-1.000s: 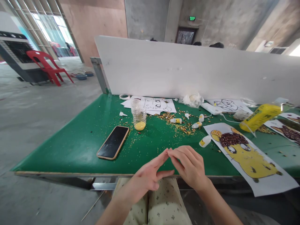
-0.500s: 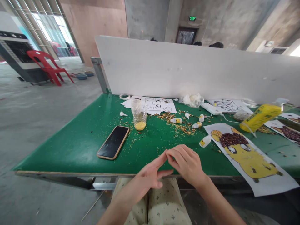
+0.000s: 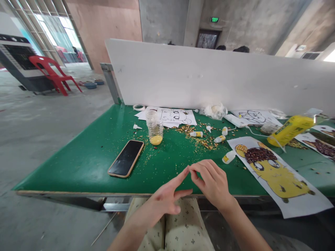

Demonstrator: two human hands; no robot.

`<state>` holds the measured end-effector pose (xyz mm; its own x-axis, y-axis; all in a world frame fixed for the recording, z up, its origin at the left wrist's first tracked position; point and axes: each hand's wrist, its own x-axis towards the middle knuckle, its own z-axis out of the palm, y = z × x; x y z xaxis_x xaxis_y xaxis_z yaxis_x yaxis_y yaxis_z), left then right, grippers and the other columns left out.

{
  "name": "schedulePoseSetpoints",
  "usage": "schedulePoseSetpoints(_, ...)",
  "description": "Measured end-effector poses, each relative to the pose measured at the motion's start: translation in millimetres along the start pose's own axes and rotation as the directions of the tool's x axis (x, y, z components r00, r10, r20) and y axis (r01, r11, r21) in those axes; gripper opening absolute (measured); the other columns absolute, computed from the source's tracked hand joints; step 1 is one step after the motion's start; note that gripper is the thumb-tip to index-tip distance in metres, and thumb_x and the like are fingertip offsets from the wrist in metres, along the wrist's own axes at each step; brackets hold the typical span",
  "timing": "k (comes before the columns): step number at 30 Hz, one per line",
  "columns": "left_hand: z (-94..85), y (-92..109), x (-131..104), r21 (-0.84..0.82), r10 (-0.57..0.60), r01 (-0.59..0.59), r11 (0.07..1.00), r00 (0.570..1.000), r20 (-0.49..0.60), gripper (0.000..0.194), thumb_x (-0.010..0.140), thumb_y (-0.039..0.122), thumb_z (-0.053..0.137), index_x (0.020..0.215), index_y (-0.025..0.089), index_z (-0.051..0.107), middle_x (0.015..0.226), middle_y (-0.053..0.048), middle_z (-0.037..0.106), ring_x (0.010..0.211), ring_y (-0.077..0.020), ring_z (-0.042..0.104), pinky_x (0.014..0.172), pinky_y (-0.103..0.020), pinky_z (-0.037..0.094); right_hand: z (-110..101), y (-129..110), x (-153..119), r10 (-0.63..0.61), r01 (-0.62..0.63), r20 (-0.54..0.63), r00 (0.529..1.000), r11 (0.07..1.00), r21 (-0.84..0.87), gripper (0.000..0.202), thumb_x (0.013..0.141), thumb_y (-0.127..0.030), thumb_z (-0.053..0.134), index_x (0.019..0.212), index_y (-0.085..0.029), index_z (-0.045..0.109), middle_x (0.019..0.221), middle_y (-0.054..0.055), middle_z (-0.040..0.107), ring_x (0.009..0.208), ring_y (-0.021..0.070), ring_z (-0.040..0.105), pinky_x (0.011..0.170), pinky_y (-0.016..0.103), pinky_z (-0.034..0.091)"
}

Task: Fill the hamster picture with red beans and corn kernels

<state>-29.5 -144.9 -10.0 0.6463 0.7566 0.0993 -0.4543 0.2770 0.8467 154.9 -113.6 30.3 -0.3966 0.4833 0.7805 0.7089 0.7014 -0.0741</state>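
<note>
My left hand is held over the table's front edge with its index finger stretched out and its other fingers apart. It grips nothing. My right hand has its fingers bent together, their tips touching the tip of my left index finger. Anything small between those fingertips is too hidden to make out. Right of my hands lies a paper picture of a yellow animal, partly covered with dark beans and yellow grains. A white glue bottle lies by its upper left corner.
A phone lies on the green table, near a clear plastic cup with yellow grains. Scattered seeds surround several small glue bottles. Line drawings lie before a white partition. A yellow bottle stands tilted at right.
My right hand's fingers have drawn slightly back from the tip of my left index finger and turned a little. The things on the table stay in place.
</note>
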Motion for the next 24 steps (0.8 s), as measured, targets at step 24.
schedulePoseSetpoints(24,-6.6,11,1,0.110,-0.086,0.083,0.991,0.996,0.031,0.078,0.069,0.005,0.052,0.139,0.033,0.033,0.153,0.004,0.018,0.135,-0.0299,0.028,0.111,-0.050,0.020,1,6,-3,-0.174,0.184,0.186,0.967,0.982,-0.040,0.011,0.084,-0.009,0.051,0.079,-0.018,0.055,0.069,0.000,0.058,0.066,0.0132,0.053,0.062,0.027,0.042)
